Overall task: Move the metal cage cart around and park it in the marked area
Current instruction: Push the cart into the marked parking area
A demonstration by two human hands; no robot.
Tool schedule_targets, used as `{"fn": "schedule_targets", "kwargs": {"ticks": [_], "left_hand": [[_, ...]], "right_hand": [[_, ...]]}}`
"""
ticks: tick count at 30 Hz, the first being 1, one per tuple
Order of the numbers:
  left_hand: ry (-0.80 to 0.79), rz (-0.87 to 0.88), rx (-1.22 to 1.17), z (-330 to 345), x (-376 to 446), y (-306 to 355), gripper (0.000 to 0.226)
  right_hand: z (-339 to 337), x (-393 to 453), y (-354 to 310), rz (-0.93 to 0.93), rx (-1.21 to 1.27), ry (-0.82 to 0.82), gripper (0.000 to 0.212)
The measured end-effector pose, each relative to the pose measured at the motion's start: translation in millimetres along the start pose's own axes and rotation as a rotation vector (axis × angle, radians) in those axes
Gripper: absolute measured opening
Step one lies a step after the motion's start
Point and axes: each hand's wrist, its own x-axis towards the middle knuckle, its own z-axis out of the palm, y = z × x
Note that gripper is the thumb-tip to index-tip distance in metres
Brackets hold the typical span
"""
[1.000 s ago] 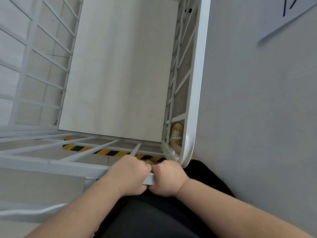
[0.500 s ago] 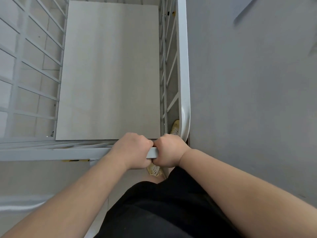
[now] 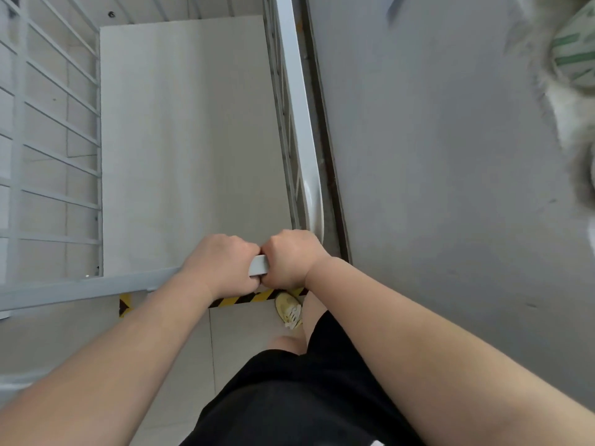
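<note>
I look straight down into a white metal cage cart (image 3: 58, 162) with barred sides and a pale flat floor panel (image 3: 190, 140). Its near top rail (image 3: 80, 289) runs from the left edge to the cart's right corner. My left hand (image 3: 222, 265) and my right hand (image 3: 291, 259) grip this rail side by side, fingers curled over it, close to the right corner. A yellow and black striped floor marking (image 3: 254, 297) shows just below the rail, under my hands.
A grey wall (image 3: 450, 188) stands right beside the cart's right side rail (image 3: 296, 101), with a narrow dark gap between them. My yellow shoe (image 3: 289, 312) rests on the tiled floor next to the striped tape. A blurred green and white thing (image 3: 573, 56) sits at the top right.
The cart has moved forward relative to the floor: the striped tape, earlier seen through the near bars, now lies behind the rail by my foot. Both hands keep their grip.
</note>
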Motion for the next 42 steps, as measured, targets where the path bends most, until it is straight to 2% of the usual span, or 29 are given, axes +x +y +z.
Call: {"fn": "schedule_targets", "kwargs": {"ticks": [1,3,4,7,9,14,20,23,27,30,32,35,42], "left_hand": [[0.003,-0.008,0.008,0,-1,1,0.024],[0.017,-0.024,0.039,0,-3,3,0.024],[0.022,-0.041,0.051,0,-4,4,0.022],[0.053,-0.117,0.042,0,-7,8,0.011],[0.132,-0.141,-0.028,2,-11,9,0.005],[0.405,-0.180,-0.377,21,-50,-2,0.046],[0.535,-0.359,-0.421,47,-107,-45,0.049],[0.522,-0.412,-0.393,61,-129,-82,0.055],[0.497,-0.475,-0.380,75,-152,-138,0.048],[0.418,-0.465,-0.353,84,-165,-170,0.047],[0.364,-0.445,-0.306,88,-170,-185,0.045],[0.341,-0.409,-0.259,86,-172,-194,0.041],[0.354,-0.370,-0.238,84,-167,-194,0.035]], "right_hand": [[1,-3,-2,0.019,0.014,0.027,0.030],[6,-9,-12,0.083,0.054,0.122,0.009],[10,-14,-20,0.118,0.057,0.169,0.008],[25,-24,-41,0.197,-0.005,0.177,0.041],[27,-29,-43,0.189,-0.044,0.174,0.048],[30,-45,-40,0.127,-0.089,0.281,0.052],[48,-51,-97,0.002,-0.127,0.336,0.071],[46,-39,-128,-0.029,-0.049,0.352,0.068],[36,-10,-170,0.025,0.026,0.394,0.068],[34,15,-202,0.083,0.048,0.308,0.072],[36,30,-214,0.150,-0.022,0.239,0.065],[39,37,-217,0.225,-0.118,0.255,0.044],[43,41,-205,0.207,-0.238,0.317,0.034]]}}
